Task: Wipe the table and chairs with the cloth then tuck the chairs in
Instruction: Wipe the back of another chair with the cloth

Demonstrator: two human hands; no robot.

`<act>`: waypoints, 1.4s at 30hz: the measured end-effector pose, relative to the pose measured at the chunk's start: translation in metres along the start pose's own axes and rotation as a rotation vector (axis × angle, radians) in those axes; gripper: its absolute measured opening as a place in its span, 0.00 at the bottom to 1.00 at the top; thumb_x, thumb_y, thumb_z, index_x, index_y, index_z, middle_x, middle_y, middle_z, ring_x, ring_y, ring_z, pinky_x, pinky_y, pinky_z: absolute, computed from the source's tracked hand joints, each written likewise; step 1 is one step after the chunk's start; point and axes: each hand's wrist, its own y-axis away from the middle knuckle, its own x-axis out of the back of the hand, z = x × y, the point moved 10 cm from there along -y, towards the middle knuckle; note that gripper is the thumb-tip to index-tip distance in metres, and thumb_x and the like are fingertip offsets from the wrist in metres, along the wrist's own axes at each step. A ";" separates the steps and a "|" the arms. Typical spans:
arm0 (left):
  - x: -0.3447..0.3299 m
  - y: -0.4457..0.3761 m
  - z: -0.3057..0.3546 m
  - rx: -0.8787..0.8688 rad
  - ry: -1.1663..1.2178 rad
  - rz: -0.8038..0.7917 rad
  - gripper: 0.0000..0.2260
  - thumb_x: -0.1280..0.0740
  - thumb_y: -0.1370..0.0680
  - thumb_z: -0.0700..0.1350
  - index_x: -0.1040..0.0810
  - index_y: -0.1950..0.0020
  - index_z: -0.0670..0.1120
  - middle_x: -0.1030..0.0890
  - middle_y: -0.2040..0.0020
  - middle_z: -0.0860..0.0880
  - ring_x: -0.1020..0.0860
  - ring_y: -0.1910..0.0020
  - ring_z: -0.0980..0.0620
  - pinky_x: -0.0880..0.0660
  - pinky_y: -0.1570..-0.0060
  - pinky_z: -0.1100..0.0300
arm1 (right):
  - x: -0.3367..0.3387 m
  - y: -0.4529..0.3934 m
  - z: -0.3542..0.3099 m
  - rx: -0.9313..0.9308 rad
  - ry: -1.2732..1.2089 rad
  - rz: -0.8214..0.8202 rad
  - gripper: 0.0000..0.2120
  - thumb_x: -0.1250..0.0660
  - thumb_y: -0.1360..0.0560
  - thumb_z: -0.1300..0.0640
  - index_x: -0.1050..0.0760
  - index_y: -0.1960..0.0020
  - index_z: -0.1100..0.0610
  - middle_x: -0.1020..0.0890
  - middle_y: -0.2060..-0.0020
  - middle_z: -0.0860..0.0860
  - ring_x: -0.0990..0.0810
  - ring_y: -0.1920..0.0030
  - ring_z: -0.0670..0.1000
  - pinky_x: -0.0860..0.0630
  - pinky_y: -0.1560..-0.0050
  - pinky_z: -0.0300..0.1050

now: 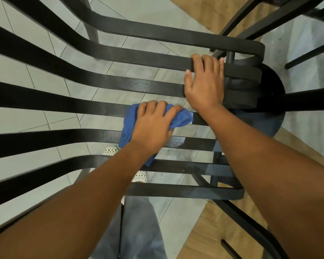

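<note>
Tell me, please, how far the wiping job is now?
Nothing looks finished for certain. In hand: the left hand presses the blue cloth on a black chair slat, while the right hand steadies the chair. Left: the table, and tucking the chairs in.

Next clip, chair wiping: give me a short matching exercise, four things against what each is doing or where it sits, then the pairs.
1. left hand
2. right hand
3. cloth
4. shoe

A. on the floor under the slats
B. bunched against a slat
C. grips the cloth
D. rests on the slats near their curved end

Pairs: 1-C, 2-D, 3-B, 4-A
</note>
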 end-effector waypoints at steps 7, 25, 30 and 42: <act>0.018 0.036 -0.105 0.277 0.050 -0.091 0.21 0.32 0.31 0.38 0.27 0.38 0.44 0.25 0.45 0.38 0.30 0.43 0.36 0.39 0.41 0.43 | 0.000 0.000 0.001 0.003 0.001 -0.004 0.21 0.48 0.23 0.49 0.32 0.34 0.57 0.27 0.42 0.56 0.31 0.37 0.57 0.50 0.26 0.54; -0.021 0.028 0.050 0.034 0.080 -0.042 0.29 0.33 0.28 0.45 0.35 0.28 0.42 0.36 0.28 0.37 0.38 0.29 0.36 0.47 0.32 0.43 | -0.001 0.000 0.002 0.005 0.031 -0.001 0.23 0.49 0.23 0.49 0.32 0.33 0.56 0.27 0.42 0.57 0.31 0.37 0.57 0.49 0.26 0.53; -0.004 0.065 -0.066 0.319 0.050 -0.109 0.31 0.44 0.20 0.49 0.61 0.25 0.49 0.59 0.23 0.41 0.62 0.26 0.41 0.67 0.32 0.49 | -0.002 -0.001 0.002 0.014 0.037 -0.026 0.23 0.50 0.22 0.48 0.35 0.31 0.55 0.29 0.40 0.57 0.33 0.35 0.56 0.51 0.25 0.53; -0.020 0.074 0.045 0.269 0.017 -0.091 0.38 0.29 0.34 0.40 0.42 0.27 0.38 0.36 0.29 0.37 0.38 0.30 0.35 0.46 0.34 0.43 | -0.003 -0.001 0.004 -0.006 0.069 -0.046 0.24 0.52 0.22 0.48 0.36 0.30 0.54 0.29 0.38 0.57 0.34 0.34 0.57 0.54 0.25 0.52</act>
